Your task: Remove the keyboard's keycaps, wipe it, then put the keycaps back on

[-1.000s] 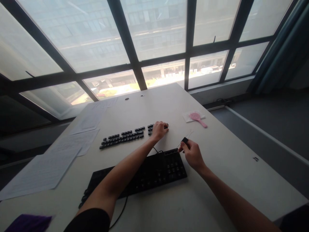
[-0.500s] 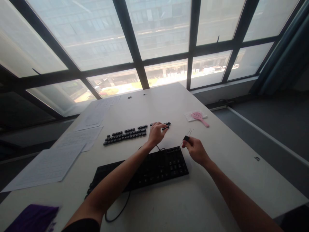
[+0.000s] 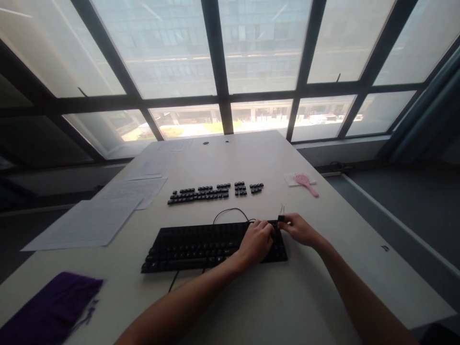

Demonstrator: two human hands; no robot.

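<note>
A black keyboard [image 3: 201, 245] lies on the white table [image 3: 305, 287] with its cable curling behind it. My left hand [image 3: 257, 241] rests curled over the keyboard's right end, its fingertips hidden. My right hand [image 3: 300, 229] is just right of it, pinching a small black wire keycap puller [image 3: 281, 214] above the keyboard's top right corner. Rows of loose black keycaps [image 3: 214, 190] lie on the table beyond the keyboard, apart from both hands.
White paper sheets [image 3: 108, 211] cover the table's left side. A pink brush [image 3: 304, 182] lies on a white wipe at the right. A purple cloth [image 3: 46, 309] sits at the near left corner. Large windows stand behind the table; the floor drops off on the right.
My left hand left the loose keycaps and came back onto the keyboard's right end. My right hand brought the puller down to the same corner. The camera view shifted.
</note>
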